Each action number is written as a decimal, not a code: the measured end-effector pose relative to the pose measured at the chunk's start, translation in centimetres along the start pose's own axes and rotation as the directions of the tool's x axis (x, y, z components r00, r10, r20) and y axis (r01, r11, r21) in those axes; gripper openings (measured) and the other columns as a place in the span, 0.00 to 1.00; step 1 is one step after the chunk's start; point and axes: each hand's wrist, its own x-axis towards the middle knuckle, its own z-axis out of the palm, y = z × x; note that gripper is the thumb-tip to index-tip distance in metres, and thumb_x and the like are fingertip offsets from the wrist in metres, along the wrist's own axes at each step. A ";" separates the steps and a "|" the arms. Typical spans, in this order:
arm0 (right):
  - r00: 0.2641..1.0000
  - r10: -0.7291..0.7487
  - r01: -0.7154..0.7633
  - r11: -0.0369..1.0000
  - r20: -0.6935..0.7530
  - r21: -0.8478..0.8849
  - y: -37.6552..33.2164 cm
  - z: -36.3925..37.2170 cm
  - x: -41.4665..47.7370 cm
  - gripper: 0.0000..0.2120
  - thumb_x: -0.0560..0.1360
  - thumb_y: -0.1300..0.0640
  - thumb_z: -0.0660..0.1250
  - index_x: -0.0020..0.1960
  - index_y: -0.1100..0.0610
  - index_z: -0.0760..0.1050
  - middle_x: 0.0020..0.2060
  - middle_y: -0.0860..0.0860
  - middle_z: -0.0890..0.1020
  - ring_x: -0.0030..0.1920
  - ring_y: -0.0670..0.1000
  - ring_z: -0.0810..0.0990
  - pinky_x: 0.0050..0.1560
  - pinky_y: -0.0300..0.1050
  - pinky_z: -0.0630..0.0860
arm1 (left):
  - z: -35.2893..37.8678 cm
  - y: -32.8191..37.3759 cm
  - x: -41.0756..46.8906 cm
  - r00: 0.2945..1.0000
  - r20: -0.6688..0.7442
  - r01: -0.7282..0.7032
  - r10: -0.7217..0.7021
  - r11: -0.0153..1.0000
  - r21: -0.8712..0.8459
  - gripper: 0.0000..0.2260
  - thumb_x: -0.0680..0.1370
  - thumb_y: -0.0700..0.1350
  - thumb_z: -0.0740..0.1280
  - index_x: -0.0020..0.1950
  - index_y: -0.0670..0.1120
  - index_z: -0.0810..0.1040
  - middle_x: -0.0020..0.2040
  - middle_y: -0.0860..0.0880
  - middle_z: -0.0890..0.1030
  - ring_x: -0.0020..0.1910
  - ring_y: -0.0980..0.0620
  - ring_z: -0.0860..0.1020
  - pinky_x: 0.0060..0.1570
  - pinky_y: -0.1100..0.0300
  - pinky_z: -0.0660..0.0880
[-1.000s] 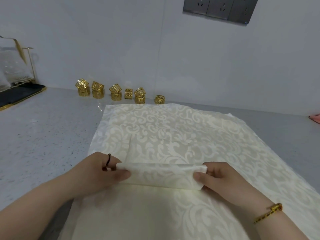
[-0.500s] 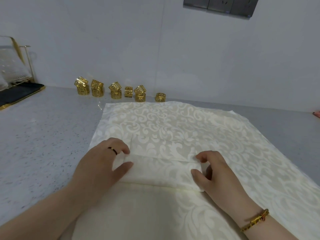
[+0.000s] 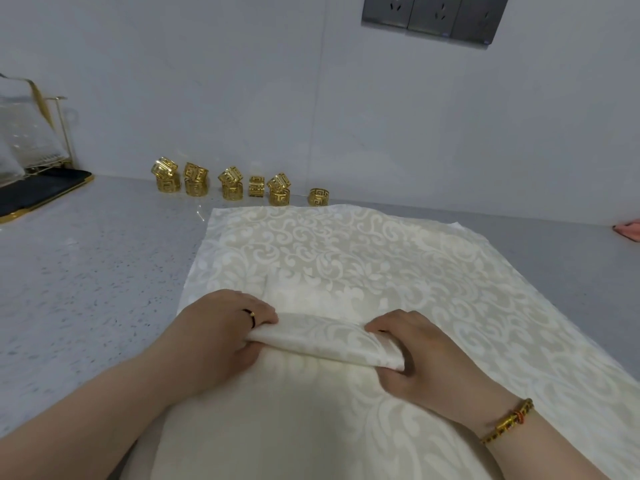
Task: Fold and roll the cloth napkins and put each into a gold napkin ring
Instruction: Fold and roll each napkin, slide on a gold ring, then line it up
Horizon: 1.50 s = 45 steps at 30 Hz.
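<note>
Firmly, my left hand (image 3: pixel 221 336) and right hand (image 3: pixel 420 358) each hold a curled grip round the rolled napkin (image 3: pixel 322 341) ends on the worktop (image 3: pixel 86 271).

A home kitchen: a speckled grey countertop (image 3: pixel 86 289) met a plain white wall (image 3: pixel 450 133) bearing grey power sockets (image 3: pixel 436 12); a gold-framed dish rack (image 3: pixel 52 133) stood on a black drip tray (image 3: pixel 45 190) at far left, and gold napkin rings (image 3: pixel 231 192) lined the wall
</note>
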 end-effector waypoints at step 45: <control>0.992 0.125 -0.122 0.975 -0.004 0.187 -1.6 -0.6 -0.1 0.06 0.70 0.48 0.69 0.40 0.41 0.71 0.38 0.37 0.75 0.47 0.39 0.71 0.48 0.28 0.65 | -3.1 2.3 -1.1 0.959 0.217 0.240 -0.184 0.931 -0.274 0.14 0.63 0.74 0.56 0.39 0.68 0.68 0.41 0.70 0.72 0.44 0.70 0.70 0.40 0.75 0.65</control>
